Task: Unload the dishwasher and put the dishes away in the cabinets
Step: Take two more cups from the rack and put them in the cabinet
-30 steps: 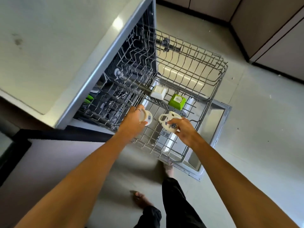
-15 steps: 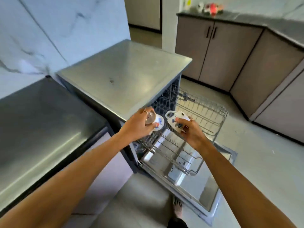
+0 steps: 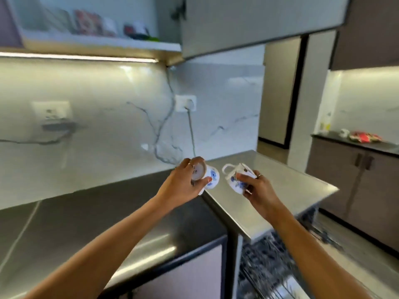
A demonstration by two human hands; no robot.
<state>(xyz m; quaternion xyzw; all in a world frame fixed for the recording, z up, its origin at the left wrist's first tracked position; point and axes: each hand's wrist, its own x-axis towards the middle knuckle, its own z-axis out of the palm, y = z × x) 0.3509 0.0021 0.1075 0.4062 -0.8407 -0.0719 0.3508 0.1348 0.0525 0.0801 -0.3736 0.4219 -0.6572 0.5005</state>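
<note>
Two cups [image 3: 210, 175] above steel counter edge [image 3: 218, 210]

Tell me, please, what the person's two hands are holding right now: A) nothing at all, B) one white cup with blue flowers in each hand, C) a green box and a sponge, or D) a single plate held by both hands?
B: the left hand grips one cup and the right hand grips the other cup, both white with blue flowers.

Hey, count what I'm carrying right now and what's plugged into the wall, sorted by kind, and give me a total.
Teacups, white with blue flowers: 2, one in the left hand at, one in the right hand at
Wall sockets: 2, at and
Cords plugged in: 1, at
Total: 5
</note>
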